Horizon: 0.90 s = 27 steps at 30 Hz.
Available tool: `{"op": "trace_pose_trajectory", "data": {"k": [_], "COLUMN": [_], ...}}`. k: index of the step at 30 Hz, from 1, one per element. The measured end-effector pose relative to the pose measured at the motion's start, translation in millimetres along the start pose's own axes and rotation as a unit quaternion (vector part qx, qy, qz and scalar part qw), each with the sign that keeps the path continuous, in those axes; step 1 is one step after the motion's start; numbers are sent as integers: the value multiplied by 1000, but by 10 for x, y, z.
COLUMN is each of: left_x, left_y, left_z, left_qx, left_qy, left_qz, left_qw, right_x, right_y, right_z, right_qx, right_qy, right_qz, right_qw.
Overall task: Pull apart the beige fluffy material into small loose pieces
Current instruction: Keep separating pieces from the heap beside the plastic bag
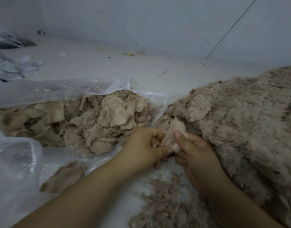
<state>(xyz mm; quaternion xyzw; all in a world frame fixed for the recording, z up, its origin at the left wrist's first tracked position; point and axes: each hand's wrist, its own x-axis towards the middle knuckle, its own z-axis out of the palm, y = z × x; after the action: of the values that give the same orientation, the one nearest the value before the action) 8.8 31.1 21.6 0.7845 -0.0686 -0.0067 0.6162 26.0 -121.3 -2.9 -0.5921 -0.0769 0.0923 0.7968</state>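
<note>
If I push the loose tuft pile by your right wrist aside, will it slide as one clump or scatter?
Probably scatter. The tuft pile is separate wispy strands lying thin on the white surface, so it looks very light and unbound. It would likely smear and cling to a sweeping arm rather than slide; gathering it with both hands seems safer.

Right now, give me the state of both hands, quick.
Left hand: closed, pinching the small beige fabric piece.
Right hand: closed, thumb pressed on the same piece, gripping it from the other side.
</note>
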Motion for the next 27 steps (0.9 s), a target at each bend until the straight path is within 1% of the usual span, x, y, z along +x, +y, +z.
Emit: {"op": "trace_pose_trajectory", "data": {"k": [2,4,6,7,8,9,11,12,14,16,17,20,22,25,27], "left_x": [-10,-20,-35,-42,-51,-49,-25,-11,19,55,68,98,111,117,106], "left_y": [-9,-15,-29,-40,-48,-49,-46,-49,-54,-69,-66,-46,-59,-71,-56], "left_z": [-47,-133,-227,-255,-270,-273,-245,-212,-131,-73,-52,-26,-37,-43,-15], "left_qx": [11,23,42,54,65,75,103,106,70,35,29,25,14,-40,-51], "left_qy": [-38,-96,-173,-200,-211,-202,-146,-107,-8,80,95,69,90,118,93], "left_qz": [-5,-23,-52,-60,-60,-48,4,24,41,48,52,56,58,47,36], "left_qw": [999,995,983,976,974,975,984,988,997,995,994,996,994,991,994], "right_x": [-4,-4,6,10,14,9,8,9,1,8,12,26,42,53,53], "right_y": [3,4,18,24,29,34,48,52,49,57,64,88,99,91,91], "right_z": [-9,-3,-10,-18,-25,-26,-31,-29,-13,-20,-26,-41,-47,-53,-46], "right_qx": [10,20,38,39,29,12,-35,-51,-65,-109,-129,-141,-127,-117,-125], "right_qy": [-12,-19,-7,2,7,5,-6,-11,-23,-24,-22,-27,-31,-42,-48], "right_qz": [-4,-1,10,14,14,11,4,3,-5,-31,-43,-46,-31,-20,-31], "right_qw": [1000,1000,999,999,999,1000,999,999,998,993,990,989,991,992,990]}}
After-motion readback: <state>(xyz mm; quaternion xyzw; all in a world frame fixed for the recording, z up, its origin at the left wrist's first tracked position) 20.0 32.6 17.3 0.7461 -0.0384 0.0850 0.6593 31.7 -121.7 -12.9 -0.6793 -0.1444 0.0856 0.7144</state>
